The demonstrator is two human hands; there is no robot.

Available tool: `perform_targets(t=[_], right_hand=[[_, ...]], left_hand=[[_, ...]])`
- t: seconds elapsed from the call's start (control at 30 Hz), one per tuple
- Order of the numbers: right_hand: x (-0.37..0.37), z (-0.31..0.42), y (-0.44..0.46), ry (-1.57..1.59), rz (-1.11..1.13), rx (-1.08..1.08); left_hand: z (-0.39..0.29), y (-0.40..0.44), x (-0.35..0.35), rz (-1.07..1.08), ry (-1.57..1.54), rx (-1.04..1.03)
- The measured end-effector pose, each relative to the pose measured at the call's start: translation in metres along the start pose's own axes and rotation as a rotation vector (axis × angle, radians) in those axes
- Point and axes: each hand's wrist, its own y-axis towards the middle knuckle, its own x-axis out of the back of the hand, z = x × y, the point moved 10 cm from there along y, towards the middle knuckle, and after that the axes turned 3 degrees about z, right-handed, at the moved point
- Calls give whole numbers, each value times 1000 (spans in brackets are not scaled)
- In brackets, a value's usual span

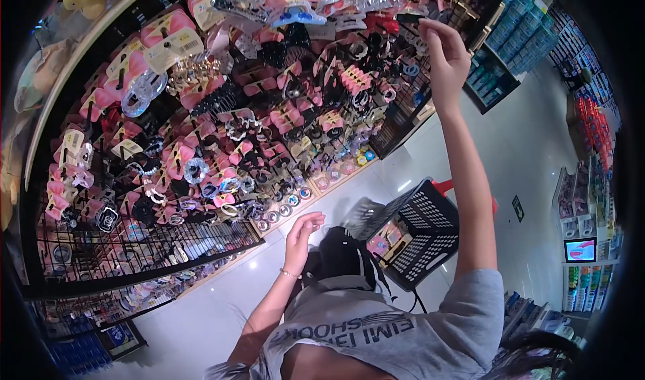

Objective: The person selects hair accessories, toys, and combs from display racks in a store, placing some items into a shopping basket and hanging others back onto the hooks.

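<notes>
My right hand (449,51) is raised at the far upper right of a display rack. Its fingers reach toward a dark hair clip (410,19) hanging there, and the fingertips seem to touch its edge. The thumb sits a little apart below the forefinger. My left hand (299,240), with a thin bracelet (290,273) at the wrist, hovers low in front of the rack. Its fingers are loosely bent, and nothing shows in them. Nearby hang a red hair clip (381,23), a blue-and-white claw clip (295,15) and pink-carded hair ties (355,79).
A black shopping basket (423,235) with red handle parts stands on the floor beside my legs, goods inside. Small round items (284,210) line the rack's bottom ledge (322,193). Blue-packed shelves (521,27) stand beyond the aisle, and a small screen (580,250) is at right.
</notes>
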Motion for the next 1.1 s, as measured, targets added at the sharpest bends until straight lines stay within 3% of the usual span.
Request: perform_targets(t=[0.13,0.27,0.43,0.6,0.97,1.1], right_hand=[[-25,-27,-150,151,310,-400],[-38,-23,-298,281,548,-666],[-9,-9,-400,259,355,-765],[47,-28,-470,223,125,-870],[233,-147,-704,75,-312,-1409],[259,-186,-781,56,-400,-1519]], left_hand=[[0,21,-24,106,-38,-39],[17,22,-70,183,-54,-94],[65,-6,-137,260,8,-5],[155,-35,-180,360,37,215],[461,-80,-278,612,277,628],[544,-85,-275,636,470,681]])
